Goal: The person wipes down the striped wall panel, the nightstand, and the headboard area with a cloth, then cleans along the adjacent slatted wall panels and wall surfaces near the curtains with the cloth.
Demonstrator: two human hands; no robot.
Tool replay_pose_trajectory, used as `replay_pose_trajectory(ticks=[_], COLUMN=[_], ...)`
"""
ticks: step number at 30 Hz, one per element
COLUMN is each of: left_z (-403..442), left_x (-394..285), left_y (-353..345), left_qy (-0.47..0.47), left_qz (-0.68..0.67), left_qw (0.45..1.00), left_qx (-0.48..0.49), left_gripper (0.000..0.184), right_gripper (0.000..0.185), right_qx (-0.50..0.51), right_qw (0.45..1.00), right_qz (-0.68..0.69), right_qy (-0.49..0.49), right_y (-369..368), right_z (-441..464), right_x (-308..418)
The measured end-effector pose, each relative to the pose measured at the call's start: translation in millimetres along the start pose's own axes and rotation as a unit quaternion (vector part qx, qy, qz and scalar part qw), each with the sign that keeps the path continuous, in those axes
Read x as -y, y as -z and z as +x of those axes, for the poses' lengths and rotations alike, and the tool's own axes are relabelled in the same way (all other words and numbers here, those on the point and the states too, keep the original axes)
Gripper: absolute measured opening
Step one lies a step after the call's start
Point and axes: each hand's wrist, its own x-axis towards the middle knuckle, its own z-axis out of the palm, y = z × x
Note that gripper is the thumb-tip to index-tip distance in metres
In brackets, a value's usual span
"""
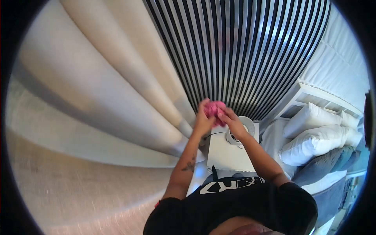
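A bunched pink cloth (215, 107) is between my two hands, above the far edge of a white nightstand (223, 156). My left hand (203, 119) is closed around the cloth's left side. On the other side, the fingers of my right hand (232, 120) press into it. Both hands are slightly blurred. Just behind and below my right hand stands a round white object that looks like a lamp (247, 124), partly hidden by my wrist. A dark cord (215, 135) runs left from it across the nightstand.
Long beige curtains (117, 90) hang at the left. A ribbed black-and-silver wall panel (235, 51) rises behind the nightstand. To the right is a bed with white pillows (309, 145), grey cushions (327, 168) and a white headboard shelf (325, 96).
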Motion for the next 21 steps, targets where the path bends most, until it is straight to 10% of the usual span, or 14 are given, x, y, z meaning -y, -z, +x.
replay_pose_trajectory(ticks=[2, 10, 15, 21], left_z=[53, 244, 277, 198], left_x=[-15, -142, -54, 136], left_y=[23, 100, 78, 15], left_qy=[0.004, -0.373, -0.39, -0.151], left_qz=[0.035, 0.188, 0.276, 0.242], left_qw=[0.996, 0.849, 0.786, 0.863], left_qx=[-0.081, -0.323, -0.392, -0.417], left_gripper=[0.062, 0.052, 0.052, 0.055], right_gripper=[0.036, 0.024, 0.021, 0.019], right_qx=[-0.082, -0.259, -0.413, -0.46], right_qw=[0.96, 0.959, 0.909, 0.886], right_qz=[-0.174, -0.089, -0.04, -0.053], right_qy=[0.202, 0.073, 0.044, 0.014], right_y=[13, 110, 149, 156], right_z=[5, -74, -119, -150], right_x=[0, 1, -22, -30])
